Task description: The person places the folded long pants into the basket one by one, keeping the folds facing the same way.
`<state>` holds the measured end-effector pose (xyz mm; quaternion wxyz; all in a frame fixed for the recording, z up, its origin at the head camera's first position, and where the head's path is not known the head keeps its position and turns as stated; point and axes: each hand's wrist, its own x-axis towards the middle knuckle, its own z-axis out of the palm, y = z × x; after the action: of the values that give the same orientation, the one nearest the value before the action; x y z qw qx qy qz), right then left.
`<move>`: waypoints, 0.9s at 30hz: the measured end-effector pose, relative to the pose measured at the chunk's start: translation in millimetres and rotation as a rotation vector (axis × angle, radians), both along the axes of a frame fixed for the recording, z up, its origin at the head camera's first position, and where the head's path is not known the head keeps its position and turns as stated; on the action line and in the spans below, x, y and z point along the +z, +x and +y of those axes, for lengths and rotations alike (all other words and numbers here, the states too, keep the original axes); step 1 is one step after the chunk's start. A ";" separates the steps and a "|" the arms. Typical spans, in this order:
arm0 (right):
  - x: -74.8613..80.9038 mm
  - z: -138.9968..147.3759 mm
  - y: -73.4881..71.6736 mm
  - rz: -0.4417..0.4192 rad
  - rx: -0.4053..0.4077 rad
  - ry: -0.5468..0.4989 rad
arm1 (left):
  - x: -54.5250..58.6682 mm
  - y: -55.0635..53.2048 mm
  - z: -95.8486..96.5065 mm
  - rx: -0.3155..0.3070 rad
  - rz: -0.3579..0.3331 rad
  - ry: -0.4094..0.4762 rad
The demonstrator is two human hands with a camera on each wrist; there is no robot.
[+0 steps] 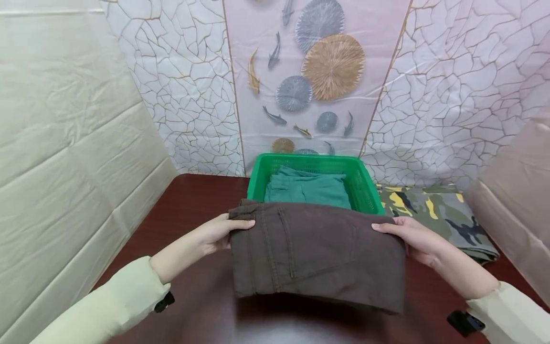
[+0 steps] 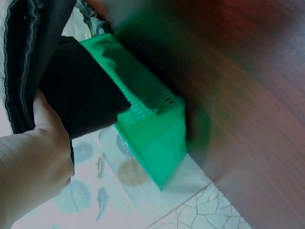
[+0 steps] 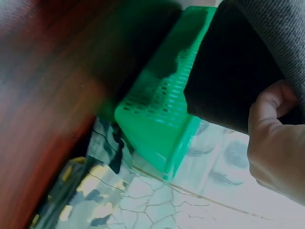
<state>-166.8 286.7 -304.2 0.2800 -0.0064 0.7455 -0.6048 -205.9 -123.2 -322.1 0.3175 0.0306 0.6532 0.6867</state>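
Note:
Folded dark brown trousers (image 1: 318,253) hang between my two hands, raised over the table in front of the basket. My left hand (image 1: 219,232) pinches their left edge by the waistband, thumb on top. At the opposite edge my right hand (image 1: 414,237) grips the fold, its thumb also on top. Both wrist views show the fingers partly hidden by the dark cloth. Just beyond the trousers stands a green plastic basket (image 1: 371,188), whose front wall they partly cover in the head view. Folded teal trousers (image 1: 307,186) lie inside it.
Folded camouflage cloth (image 1: 447,217) lies on the table to the right of the basket, beyond my right hand. The dark red wooden table (image 1: 193,200) reaches back to a patterned wall covering (image 1: 193,86). Pale draped sheets (image 1: 77,143) border both sides.

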 end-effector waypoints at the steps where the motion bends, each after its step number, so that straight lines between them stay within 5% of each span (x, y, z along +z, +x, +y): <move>1: 1.8 -0.7 -1.5 0.004 0.002 0.000 | 1.9 0.4 -1.9 -0.008 0.000 0.010; 15: 31.2 5.0 -19.6 0.017 0.014 0.016 | 31.3 -8.5 -7.6 -0.069 0.008 0.106; 27: 38.3 6.4 -33.2 0.094 -0.040 -0.113 | 42.8 -23.8 -9.6 -0.078 0.085 0.083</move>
<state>-200.0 293.0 -265.9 0.2318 -0.0354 0.7226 -0.6503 -229.7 -132.8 -279.2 0.3143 0.0983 0.6356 0.6983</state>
